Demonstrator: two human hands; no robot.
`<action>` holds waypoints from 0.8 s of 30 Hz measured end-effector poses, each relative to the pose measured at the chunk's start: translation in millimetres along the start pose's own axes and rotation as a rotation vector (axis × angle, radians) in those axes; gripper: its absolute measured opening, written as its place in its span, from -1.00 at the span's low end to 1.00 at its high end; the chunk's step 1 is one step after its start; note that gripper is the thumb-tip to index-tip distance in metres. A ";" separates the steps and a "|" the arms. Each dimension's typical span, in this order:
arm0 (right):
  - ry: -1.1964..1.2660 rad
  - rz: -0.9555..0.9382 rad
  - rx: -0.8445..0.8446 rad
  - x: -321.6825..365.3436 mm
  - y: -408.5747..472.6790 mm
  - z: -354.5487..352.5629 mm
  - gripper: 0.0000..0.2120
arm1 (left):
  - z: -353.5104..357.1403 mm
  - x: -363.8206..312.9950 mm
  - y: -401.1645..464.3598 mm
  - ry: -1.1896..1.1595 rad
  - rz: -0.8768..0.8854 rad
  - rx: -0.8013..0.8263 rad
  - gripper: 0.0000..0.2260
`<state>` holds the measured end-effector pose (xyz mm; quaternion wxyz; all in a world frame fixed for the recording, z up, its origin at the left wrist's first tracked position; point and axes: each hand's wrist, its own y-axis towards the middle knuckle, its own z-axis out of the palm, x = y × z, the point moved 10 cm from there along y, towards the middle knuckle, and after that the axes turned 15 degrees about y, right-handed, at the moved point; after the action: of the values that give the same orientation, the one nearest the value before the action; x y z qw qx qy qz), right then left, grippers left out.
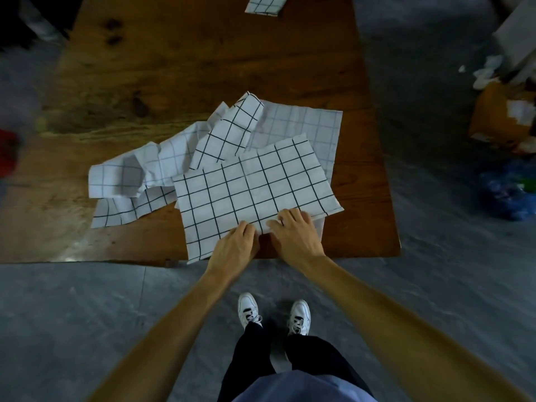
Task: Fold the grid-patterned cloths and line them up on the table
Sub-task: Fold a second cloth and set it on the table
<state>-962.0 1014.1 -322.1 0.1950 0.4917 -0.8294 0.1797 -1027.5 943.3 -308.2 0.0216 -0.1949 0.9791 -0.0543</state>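
A white cloth with a black grid (249, 190) lies flat at the near edge of the wooden table (185, 68), its near left corner hanging over the edge. My left hand (236, 242) and my right hand (295, 232) rest side by side on its near edge, fingers pinching the fabric. Behind it lie more grid cloths: a crumpled one (139, 175) to the left, a bunched one (232, 129) in the middle and a flat one (304, 123) underneath at the right. A folded grid cloth (265, 3) sits at the table's far edge.
The table's right edge runs close to the cloths. On the grey floor to the right are a cardboard box (501, 117) and a blue plastic bag (507, 192). A red object (8, 152) is blurred at the far left. My white shoes (272, 314) stand below the table edge.
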 end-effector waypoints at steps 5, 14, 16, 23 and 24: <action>0.011 -0.017 -0.010 10.0 9.7 -2.0 -0.74 | 8.6 0.0 -5.0 0.022 -0.073 0.058 -0.72; 0.165 -0.003 -0.228 16.0 3.3 -67.2 -0.74 | -37.3 -2.5 3.2 -0.104 -0.270 0.059 -0.81; 0.239 -0.012 -0.325 17.5 2.0 -95.9 -0.77 | -58.9 -18.8 3.9 -0.152 -0.209 0.022 -0.77; 0.534 -0.016 -0.321 13.5 7.7 -185.6 -0.72 | -160.7 -12.1 20.2 -0.262 -0.150 -0.278 -0.73; 0.561 -0.008 -0.314 13.8 9.9 -195.4 -0.68 | -173.0 -12.0 26.4 -0.228 -0.117 -0.302 -0.68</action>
<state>-948.2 1104.0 -148.3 0.4902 0.3903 -0.7590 0.1771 -1037.4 989.1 -139.2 0.0995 -0.2574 0.9543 0.1145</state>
